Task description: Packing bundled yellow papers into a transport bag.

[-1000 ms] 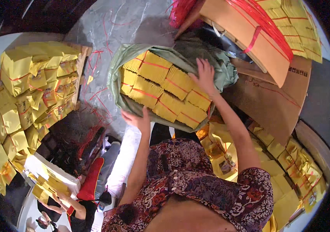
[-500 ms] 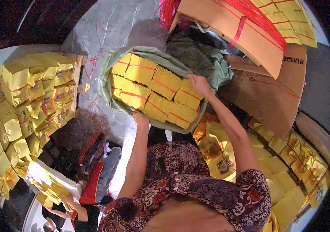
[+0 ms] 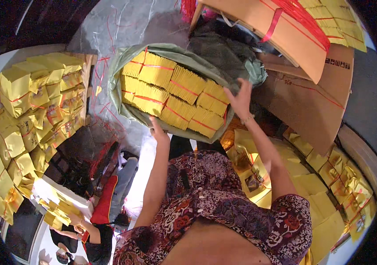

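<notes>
A green woven sack [image 3: 182, 52] stands with its mouth wide, packed with yellow paper bundles [image 3: 155, 73] tied in red string. At the sack's near rim is my left hand [image 3: 159, 131], fingers stretched up and apart against the edge. By the right rim, my right hand [image 3: 241, 100] is spread, its thumb toward the bundles and its fingers pointing up. Neither hand appears to grip the sack. Part of the left fingers is hard to make out.
Tied yellow packets are stacked at left [image 3: 34, 95] and lower right [image 3: 319, 194]. A large cardboard box [image 3: 303, 99] stands at right, with red string [image 3: 301, 20] above it. Dark green sacking [image 3: 219, 55] lies beyond the sack. A co-worker's hand [image 3: 79, 222] handles yellow paper at lower left.
Both hands have loosened from the sack's rim and their fingers have spread. The sack appears slightly higher and farther left in the picture. The co-worker's hands have shifted a little.
</notes>
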Tool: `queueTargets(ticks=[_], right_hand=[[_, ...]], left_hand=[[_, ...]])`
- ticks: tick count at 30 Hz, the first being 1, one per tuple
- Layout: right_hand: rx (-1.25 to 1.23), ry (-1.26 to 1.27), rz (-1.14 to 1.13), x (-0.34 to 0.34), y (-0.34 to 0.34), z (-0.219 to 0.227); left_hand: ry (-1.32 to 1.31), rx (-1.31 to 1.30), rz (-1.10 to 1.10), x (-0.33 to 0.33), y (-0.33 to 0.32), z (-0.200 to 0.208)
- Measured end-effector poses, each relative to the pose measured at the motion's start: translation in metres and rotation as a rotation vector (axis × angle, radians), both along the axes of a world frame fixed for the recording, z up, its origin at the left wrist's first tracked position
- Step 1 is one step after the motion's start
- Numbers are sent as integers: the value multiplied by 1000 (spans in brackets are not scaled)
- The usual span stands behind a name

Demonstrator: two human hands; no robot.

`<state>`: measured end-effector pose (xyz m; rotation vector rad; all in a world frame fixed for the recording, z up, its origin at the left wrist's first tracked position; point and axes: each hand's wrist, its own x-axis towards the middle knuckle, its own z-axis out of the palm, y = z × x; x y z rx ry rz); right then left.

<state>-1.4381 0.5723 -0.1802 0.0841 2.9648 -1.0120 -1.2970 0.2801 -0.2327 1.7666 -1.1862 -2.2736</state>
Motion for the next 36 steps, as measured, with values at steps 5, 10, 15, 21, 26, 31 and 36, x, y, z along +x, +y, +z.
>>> queueTargets(ticks=[5, 10, 15, 21, 26, 31, 36], right_hand=[[-74, -365, -337, 107, 32, -54], [-563, -534, -944, 118, 6, -92], [-570, -685, -1021, 107, -9, -101], [-743, -670, -963, 103, 19, -68], [-1412, -1016, -862, 62, 11, -39], [-1093, -925, -837, 58, 27, -62], [-1316, -620, -730, 66, 42, -31]], left_hand=[[-46, -4, -460, 25, 18, 12], [-186, 72, 3, 22, 25, -30], [118, 143, 255, 17, 21, -33], [110, 308, 33, 35, 19, 14], [29, 372, -33, 46, -3, -1], [-78, 148, 9, 40, 9, -6], [22, 386, 62, 34, 14, 74]])
